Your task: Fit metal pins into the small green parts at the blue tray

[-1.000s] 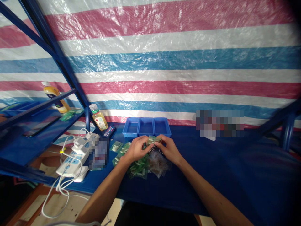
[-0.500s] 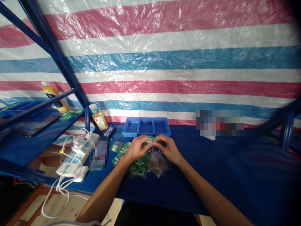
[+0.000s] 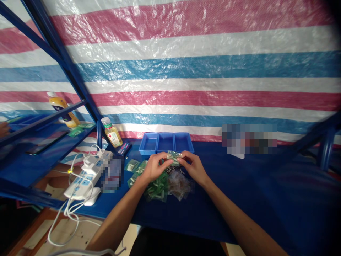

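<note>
The left hand (image 3: 154, 167) and right hand (image 3: 194, 169) are pinching a clear packet (image 3: 174, 154) in their fingers above the surface (image 3: 234, 192), between its near edge and the blue tray (image 3: 147, 153); a slackening pinch could be dropping it among the green packets (image 3: 157, 188) and brown packets (image 3: 181, 185), mixing them, while fingers are covering its ends and blur is obscuring its contents

The blue table (image 3: 239, 199) carries three joined blue trays (image 3: 165, 144) along its far edge, green packets (image 3: 157, 186) and brownish packets (image 3: 179, 185) nearer its front edge, and a power strip (image 3: 82, 181) toward its left end.
</note>
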`<action>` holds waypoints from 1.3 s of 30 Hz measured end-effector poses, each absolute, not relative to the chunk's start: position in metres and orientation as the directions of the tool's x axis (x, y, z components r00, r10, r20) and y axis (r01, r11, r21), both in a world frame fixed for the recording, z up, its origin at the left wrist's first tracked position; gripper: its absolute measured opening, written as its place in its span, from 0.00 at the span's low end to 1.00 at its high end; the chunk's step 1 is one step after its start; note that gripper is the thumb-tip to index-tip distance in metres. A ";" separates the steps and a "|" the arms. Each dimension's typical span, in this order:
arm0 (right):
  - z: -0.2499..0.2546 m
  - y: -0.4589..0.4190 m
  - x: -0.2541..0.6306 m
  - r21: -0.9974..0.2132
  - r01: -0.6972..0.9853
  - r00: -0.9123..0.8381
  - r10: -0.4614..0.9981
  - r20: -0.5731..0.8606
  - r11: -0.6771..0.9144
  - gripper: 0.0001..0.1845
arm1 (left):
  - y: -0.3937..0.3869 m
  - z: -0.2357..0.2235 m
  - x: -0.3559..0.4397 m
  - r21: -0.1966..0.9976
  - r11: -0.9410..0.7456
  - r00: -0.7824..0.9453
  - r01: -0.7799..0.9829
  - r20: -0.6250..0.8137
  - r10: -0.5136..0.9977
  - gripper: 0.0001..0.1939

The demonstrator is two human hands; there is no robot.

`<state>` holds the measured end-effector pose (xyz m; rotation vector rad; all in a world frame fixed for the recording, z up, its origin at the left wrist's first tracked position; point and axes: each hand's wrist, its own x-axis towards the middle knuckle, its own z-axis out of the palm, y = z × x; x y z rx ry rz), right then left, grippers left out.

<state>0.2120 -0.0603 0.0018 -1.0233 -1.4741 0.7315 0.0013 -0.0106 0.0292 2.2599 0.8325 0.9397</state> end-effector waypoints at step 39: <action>0.000 -0.055 0.207 -0.954 -0.110 0.078 0.959 0.272 0.279 0.30 | -0.012 0.035 -0.004 0.558 -0.794 0.654 0.241 0.511 0.558 0.22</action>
